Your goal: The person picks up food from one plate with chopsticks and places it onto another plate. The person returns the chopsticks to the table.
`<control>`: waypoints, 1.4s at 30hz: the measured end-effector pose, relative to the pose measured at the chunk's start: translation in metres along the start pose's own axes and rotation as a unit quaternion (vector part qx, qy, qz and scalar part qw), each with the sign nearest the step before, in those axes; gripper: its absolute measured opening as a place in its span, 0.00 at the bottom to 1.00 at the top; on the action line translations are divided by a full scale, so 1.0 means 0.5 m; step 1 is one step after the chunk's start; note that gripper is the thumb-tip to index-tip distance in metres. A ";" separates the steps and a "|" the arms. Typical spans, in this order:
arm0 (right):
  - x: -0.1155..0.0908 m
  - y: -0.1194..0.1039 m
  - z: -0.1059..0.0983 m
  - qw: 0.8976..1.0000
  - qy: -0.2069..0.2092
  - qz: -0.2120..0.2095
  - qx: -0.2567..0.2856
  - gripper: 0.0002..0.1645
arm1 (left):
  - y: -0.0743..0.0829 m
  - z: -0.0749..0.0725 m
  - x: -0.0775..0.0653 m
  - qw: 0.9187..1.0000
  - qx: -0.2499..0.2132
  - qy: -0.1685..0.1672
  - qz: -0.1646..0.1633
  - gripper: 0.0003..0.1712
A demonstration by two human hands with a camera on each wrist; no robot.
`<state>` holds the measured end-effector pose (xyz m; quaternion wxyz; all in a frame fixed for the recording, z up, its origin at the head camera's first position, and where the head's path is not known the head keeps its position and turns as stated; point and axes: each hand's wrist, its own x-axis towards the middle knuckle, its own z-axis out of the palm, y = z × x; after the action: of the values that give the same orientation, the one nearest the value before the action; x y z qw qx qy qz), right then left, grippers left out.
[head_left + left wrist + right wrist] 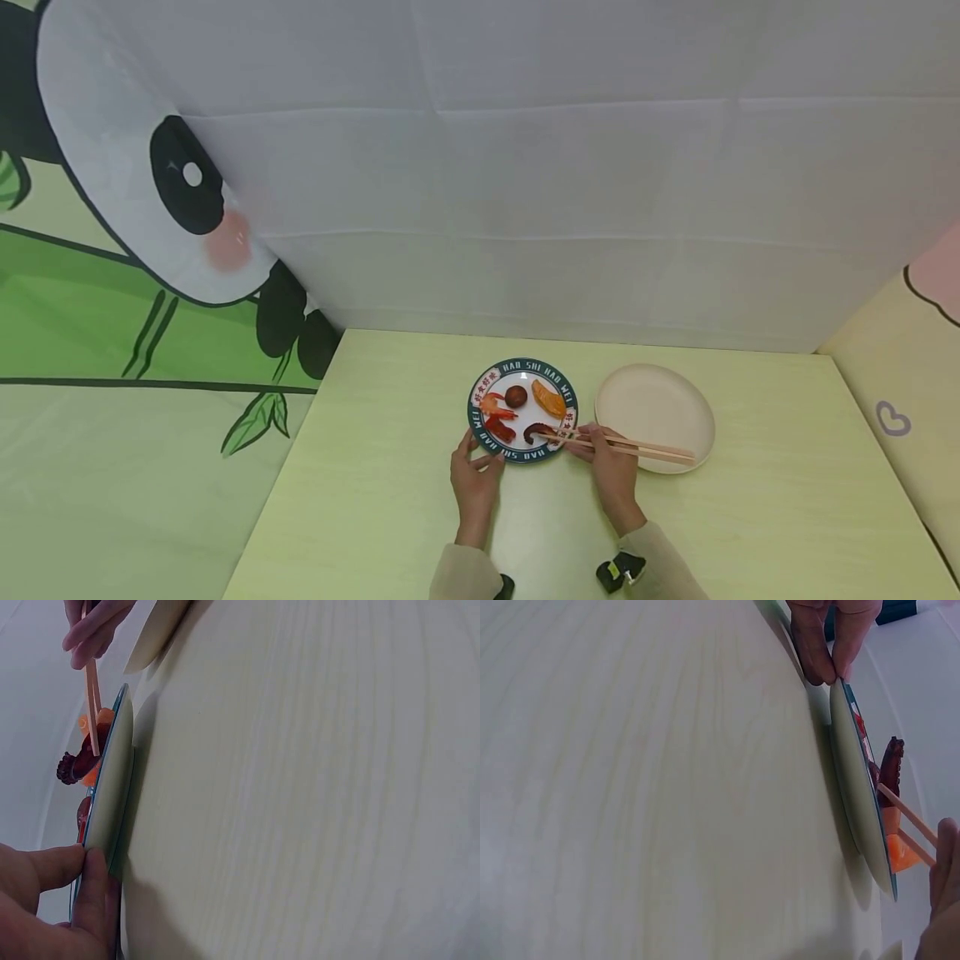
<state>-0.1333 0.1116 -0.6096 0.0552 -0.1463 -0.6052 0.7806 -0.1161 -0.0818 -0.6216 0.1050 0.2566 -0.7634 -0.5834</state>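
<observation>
My left hand [476,487] pinches the near-left edge of a patterned plate [474,408] with a dark green lettered rim; in the left wrist view the thumb and a finger [91,896] meet at that edge. In my right hand [613,475] is a pair of wooden chopsticks [660,451]. Their tips touch a dark red, tentacle-like piece of food [530,432] with suckers, at the plate's near side. Around it on the plate lie a brown ball [516,396], an orange wedge [549,401], an orange-red shrimp-like piece [492,406] and a red piece [500,430].
A plain cream plate [652,404] stands to the right, partly under the chopsticks' back ends. Both plates rest on a pale yellow table [390,467]. A white cloth wall [555,208] rises behind it, and a printed panel [150,467] is at the left.
</observation>
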 end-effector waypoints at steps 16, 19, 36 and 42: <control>0.005 -0.006 -0.010 0.998 0.022 0.024 0.048 0.22 | -0.009 0.000 0.002 0.999 -0.039 -0.001 0.029 0.42; 0.008 -0.007 -0.014 0.998 0.023 0.028 0.054 0.22 | -0.010 0.001 0.004 0.999 -0.038 -0.001 0.032 0.41; 0.008 -0.023 -0.028 0.994 0.041 0.048 0.086 0.20 | -0.016 0.006 0.007 1.000 -0.020 -0.002 0.014 0.41; 0.006 -0.030 -0.034 0.992 0.043 0.039 0.109 0.18 | -0.016 0.006 0.007 1.000 -0.023 0.000 0.015 0.41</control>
<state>-0.1325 0.1320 -0.5993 0.0667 -0.1962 -0.5073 0.8365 -0.1184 -0.0826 -0.6304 0.1201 0.2427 -0.7537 -0.5988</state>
